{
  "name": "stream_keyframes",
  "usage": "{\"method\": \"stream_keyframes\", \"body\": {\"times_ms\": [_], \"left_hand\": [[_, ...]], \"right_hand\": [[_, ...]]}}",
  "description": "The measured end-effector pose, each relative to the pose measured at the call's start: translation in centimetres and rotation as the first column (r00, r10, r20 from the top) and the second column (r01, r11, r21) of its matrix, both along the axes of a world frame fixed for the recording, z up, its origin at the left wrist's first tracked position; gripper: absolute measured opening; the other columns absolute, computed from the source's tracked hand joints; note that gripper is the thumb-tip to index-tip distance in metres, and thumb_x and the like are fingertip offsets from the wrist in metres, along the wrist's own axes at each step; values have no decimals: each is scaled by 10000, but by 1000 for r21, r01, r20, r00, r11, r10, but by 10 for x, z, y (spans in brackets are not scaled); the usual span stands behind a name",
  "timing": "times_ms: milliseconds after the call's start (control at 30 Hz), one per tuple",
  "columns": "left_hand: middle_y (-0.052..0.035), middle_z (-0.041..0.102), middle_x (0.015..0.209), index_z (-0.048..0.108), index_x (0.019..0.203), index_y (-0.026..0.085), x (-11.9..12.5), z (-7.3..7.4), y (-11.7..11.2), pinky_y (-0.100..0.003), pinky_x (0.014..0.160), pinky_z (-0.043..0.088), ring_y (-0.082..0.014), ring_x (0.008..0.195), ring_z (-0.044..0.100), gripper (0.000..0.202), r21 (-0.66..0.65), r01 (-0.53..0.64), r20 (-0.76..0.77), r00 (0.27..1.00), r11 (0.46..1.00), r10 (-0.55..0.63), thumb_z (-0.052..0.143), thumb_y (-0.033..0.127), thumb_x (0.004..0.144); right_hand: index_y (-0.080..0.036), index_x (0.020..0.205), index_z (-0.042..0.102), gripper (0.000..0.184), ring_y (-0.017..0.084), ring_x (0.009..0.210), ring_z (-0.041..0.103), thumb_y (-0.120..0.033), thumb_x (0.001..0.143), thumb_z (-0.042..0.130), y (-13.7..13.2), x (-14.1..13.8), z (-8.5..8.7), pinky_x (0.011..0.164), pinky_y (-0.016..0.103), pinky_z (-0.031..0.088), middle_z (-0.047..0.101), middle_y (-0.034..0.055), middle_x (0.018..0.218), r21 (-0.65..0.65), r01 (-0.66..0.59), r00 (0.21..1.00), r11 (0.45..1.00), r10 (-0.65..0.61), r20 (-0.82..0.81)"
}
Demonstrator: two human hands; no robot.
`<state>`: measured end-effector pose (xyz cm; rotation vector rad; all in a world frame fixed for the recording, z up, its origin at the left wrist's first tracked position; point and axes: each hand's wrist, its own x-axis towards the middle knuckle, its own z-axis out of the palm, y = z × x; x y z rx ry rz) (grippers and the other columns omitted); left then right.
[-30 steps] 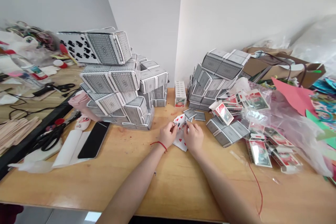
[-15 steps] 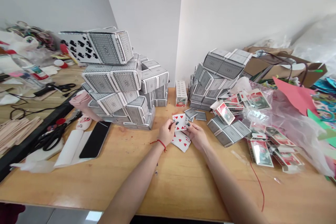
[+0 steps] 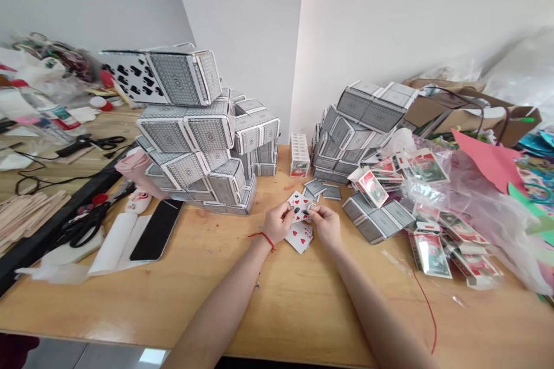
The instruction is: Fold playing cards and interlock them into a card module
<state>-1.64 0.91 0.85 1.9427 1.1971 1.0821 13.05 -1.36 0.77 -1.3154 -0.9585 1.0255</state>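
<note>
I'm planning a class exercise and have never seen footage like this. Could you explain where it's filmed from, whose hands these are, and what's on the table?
There's no machine here. One person wears a camera on their head, so every picture looks forward and down at their own bare hands. The left hand and right hand pinch a card between them, with more cards showing red hearts just below it. On the wooden table stand a left stack and a right stack of blocks covered in cards. To the left lie a phone and black scissors; to the right, card boxes and a red string.
</note>
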Motion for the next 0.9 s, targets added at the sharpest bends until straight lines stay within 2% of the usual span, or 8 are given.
{"method": "stream_keyframes", "body": {"times_ms": [67, 133, 200, 300, 400, 467, 600, 900], "left_hand": [[-5, 512, 547, 494, 590, 172, -2, 4, -1, -224, 547, 389, -113, 547, 479, 238, 59, 23, 17, 1000, 998, -24, 443, 300, 783], [-56, 596, 754, 557, 713, 165, -1, 8, -3, -258, 682, 425, -149, 736, 546, 158, 115, 50, 111, 992, 992, -63, 479, 291, 767], [-77, 609, 882, 559, 848, 161, 3, 10, -6, -278, 745, 436, -166, 831, 561, 184, 81, 70, 238, 967, 994, -87, 548, 299, 727], [-56, 635, 829, 512, 929, 150, 13, 7, -13, -257, 663, 471, -147, 728, 593, 348, -105, 85, 365, 930, 991, -41, 645, 300, 644], [-47, 651, 794, 533, 867, 143, 22, 5, -18, -246, 637, 480, -144, 699, 604, 354, -196, -59, 367, 921, 979, 130, 690, 293, 588], [-41, 658, 772, 558, 822, 144, 25, 5, -20, -241, 633, 484, -139, 688, 609, 286, -207, -121, 377, 906, 971, 193, 671, 300, 611], [-44, 664, 735, 588, 753, 141, 26, 5, -20, -235, 602, 490, -138, 648, 610, 201, -228, -149, 429, 872, 962, 237, 630, 311, 654], [-43, 650, 673, 585, 688, 138, 23, -1, -16, -225, 565, 454, -135, 600, 584, 220, -246, -250, 371, 868, 936, 329, 601, 357, 675]], "right_hand": [[-162, 603, 582, 189, 151, 527, 566, -345, 615, 630, -2, -3, 2, 520, 258, 451, 629, 24, 584, 31, -5, 998, 999, 3, 61], [-167, 606, 576, 177, 152, 525, 562, -340, 633, 607, -5, -6, 4, 516, 258, 449, 624, 22, 579, 37, -27, 995, 999, 23, 95], [-173, 604, 571, 163, 156, 525, 555, -329, 648, 588, -8, -9, 4, 514, 258, 443, 613, 18, 564, 30, -46, 990, 999, 41, 136], [-176, 610, 568, 131, 169, 575, 564, -297, 661, 564, -11, -14, 3, 551, 262, 439, 621, 26, 600, 48, -47, 976, 998, 36, 215], [-177, 632, 570, 92, 186, 677, 578, -244, 668, 519, -14, -17, 2, 604, 267, 438, 641, 47, 699, 108, -30, 956, 994, -3, 293], [-179, 631, 558, 102, 177, 661, 566, -231, 679, 485, -16, -20, 1, 584, 258, 429, 634, 44, 701, 135, -14, 932, 991, -36, 360], [-185, 559, 509, 167, 138, 518, 497, -273, 700, 492, -18, -24, 1, 503, 232, 388, 556, 4, 548, 142, 5, 881, 990, -71, 467], [-181, 618, 548, 185, 155, 600, 546, -320, 731, 502, -23, -29, 2, 578, 250, 416, 603, 27, 628, 159, -6, 868, 987, -74, 491]]}}
